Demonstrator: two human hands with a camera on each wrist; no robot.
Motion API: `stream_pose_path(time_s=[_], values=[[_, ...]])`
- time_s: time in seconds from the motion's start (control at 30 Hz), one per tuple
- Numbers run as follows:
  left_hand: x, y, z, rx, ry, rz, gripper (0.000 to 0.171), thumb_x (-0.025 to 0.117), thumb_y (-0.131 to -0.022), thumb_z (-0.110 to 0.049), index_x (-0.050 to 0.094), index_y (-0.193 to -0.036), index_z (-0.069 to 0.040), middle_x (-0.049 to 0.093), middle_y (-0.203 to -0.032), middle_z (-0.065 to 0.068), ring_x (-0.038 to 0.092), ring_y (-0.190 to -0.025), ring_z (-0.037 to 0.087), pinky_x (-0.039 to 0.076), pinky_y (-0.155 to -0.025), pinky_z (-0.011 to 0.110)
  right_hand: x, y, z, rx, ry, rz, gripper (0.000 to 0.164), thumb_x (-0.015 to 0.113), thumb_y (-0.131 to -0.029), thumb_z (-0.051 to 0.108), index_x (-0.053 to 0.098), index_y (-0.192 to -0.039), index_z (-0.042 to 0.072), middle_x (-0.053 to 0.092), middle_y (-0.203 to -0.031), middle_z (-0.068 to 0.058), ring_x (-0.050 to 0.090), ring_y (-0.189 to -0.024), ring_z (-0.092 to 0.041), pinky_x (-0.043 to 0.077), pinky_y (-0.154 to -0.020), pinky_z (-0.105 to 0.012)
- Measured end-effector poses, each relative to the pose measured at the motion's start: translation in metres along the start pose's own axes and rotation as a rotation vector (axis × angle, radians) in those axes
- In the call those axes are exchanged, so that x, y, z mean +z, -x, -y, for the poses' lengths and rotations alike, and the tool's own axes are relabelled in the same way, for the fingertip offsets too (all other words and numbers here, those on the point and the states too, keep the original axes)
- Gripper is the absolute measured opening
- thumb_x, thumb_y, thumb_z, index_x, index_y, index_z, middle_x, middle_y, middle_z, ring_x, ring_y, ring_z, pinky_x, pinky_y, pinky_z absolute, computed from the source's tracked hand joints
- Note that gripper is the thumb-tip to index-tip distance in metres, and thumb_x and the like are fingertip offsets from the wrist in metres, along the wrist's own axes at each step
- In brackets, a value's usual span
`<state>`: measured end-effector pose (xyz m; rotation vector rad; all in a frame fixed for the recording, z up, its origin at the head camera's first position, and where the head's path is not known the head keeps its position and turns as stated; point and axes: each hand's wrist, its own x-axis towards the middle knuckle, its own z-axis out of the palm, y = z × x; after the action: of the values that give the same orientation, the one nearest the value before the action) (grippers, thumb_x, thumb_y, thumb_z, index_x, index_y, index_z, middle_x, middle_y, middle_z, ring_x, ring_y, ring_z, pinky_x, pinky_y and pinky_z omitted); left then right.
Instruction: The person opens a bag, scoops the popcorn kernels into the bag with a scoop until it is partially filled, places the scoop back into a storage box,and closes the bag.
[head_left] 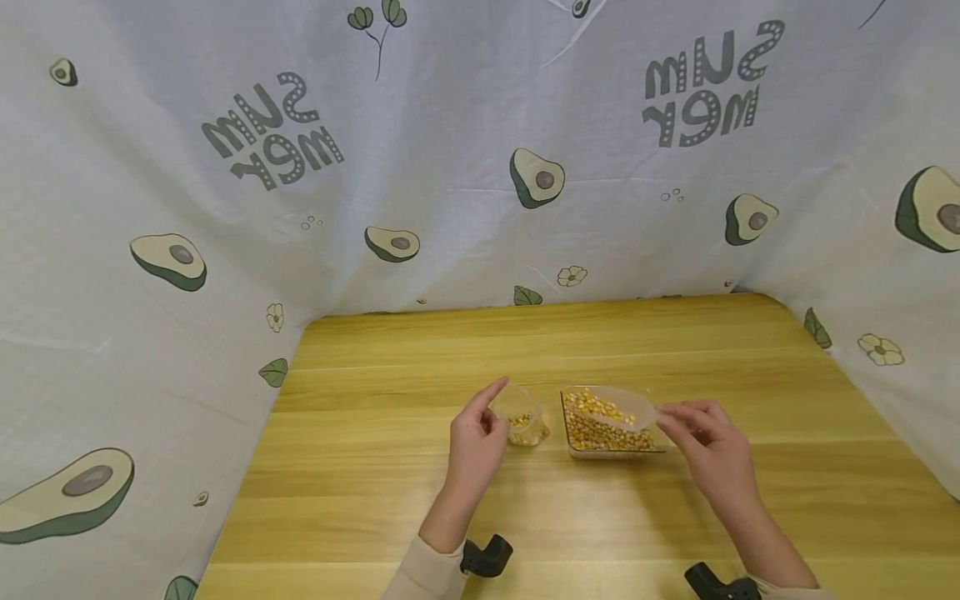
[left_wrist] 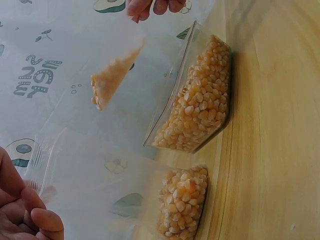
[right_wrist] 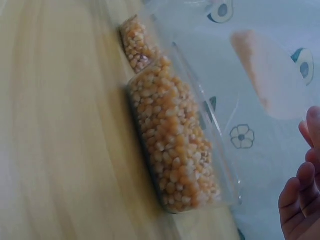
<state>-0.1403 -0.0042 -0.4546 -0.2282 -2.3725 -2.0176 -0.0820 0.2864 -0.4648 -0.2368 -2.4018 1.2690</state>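
Observation:
My left hand [head_left: 477, 442] holds a clear plastic cup [head_left: 527, 432] by its rim, index finger stretched out along the edge. Corn kernels [left_wrist: 182, 202] fill the cup's bottom. My right hand [head_left: 718, 454] pinches the edge of a thin translucent plastic piece [head_left: 618, 408], rounded like a lid. In the left wrist view this piece [left_wrist: 117, 75] is tilted and carries some kernels. Beneath it stands a clear rectangular container [head_left: 613, 454] with a thick layer of corn kernels [right_wrist: 172, 135]. Cup and container stand side by side on the table.
The wood-grain table [head_left: 375, 467] stretches out around both vessels. A pale curtain [head_left: 450, 167] printed with avocados hangs behind it and along both sides. In the left wrist view, a small pale speck [left_wrist: 293, 226] lies on the tabletop.

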Motion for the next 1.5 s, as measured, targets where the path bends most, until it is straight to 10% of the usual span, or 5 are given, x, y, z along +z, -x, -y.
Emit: stream_pose_path(time_s=[0.97,1.5], values=[[-0.001,0.000,-0.003,0.022,-0.003,0.036,0.059,0.047,-0.090,0.007,0.061,-0.138,-0.024,0.036,-0.065,-0.002,0.028,-0.051,0.005,0.027,-0.047,0.016,0.018,-0.013,0.049,-0.160,-0.170,0.053,0.014,0.070,-0.090,0.001,0.074,-0.102,-0.004,0.055,-0.098,0.013,0.056,-0.080,0.000,0.049,-0.067,-0.010],[-0.003,-0.001,-0.002,0.034,0.005,0.026,0.060,0.049,-0.089,0.007,0.061,-0.139,-0.024,0.041,-0.067,-0.001,0.031,-0.054,0.005,0.028,-0.050,0.017,0.028,-0.019,0.057,-0.271,-0.086,0.064,0.016,0.072,-0.086,-0.002,0.076,-0.101,0.004,0.054,-0.097,0.012,0.053,-0.074,0.001,0.047,-0.063,-0.011]])
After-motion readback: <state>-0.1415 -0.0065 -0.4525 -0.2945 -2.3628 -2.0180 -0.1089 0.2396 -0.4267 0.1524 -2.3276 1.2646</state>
